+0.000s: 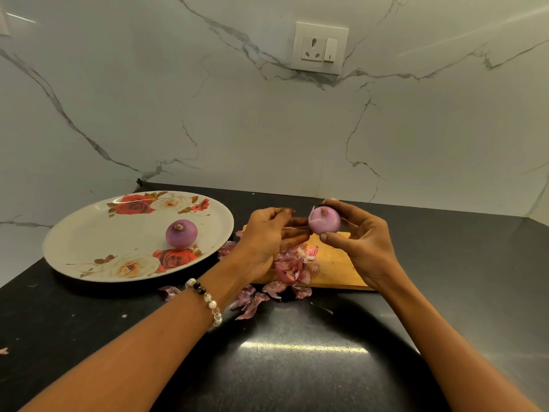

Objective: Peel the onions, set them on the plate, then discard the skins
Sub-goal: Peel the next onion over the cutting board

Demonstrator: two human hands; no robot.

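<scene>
My right hand (356,242) holds a peeled purple onion (324,220) by its fingertips above the wooden cutting board (335,267). A small flap of pale skin sticks up at the onion's left side. My left hand (267,236) is right beside that onion with its fingers curled. A thin pale edge, seemingly a small knife blade (295,227), shows between them and points at the onion. Another peeled onion (181,233) sits on the floral plate (89,230) to the left. Loose onion skins (292,267) are heaped on the board and spill onto the black counter in front of it.
The black counter (297,352) meets a white marble wall with a socket (319,47). More skin scraps (251,301) lie on the counter between the plate and the board, and one bit (3,350) lies at the far left edge.
</scene>
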